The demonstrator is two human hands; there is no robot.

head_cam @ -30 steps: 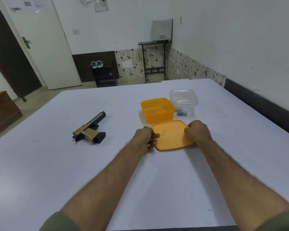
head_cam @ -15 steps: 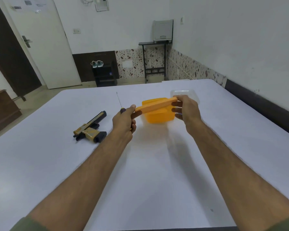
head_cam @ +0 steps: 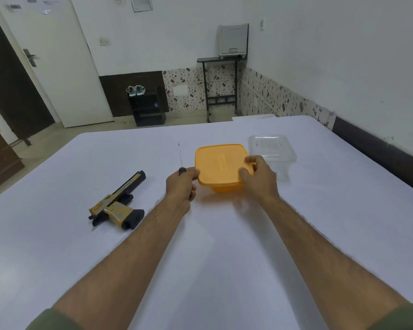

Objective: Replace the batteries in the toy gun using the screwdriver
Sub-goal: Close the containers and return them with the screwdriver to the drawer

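Observation:
A tan and black toy gun [head_cam: 116, 203] lies on its side on the white table [head_cam: 224, 258], left of my arms. My left hand [head_cam: 181, 184] grips a screwdriver [head_cam: 180, 158] by its black handle, the thin shaft pointing up and away, and its thumb touches the left edge of an orange lid [head_cam: 221, 163]. My right hand [head_cam: 258, 177] holds the lid's right edge, fingers curled over the rim. The lid sits on top of the orange box [head_cam: 227, 186]. No batteries are visible.
A clear plastic container [head_cam: 272, 151] with its lid on stands just behind and right of the orange box. A dark strip along the wall borders the table's right side. Beyond the far edge are a floor, a black stand and a door.
The orange lid lay flat on the table, was lifted by both hands, and now rests on the orange box. My left hand has kept hold of the screwdriver.

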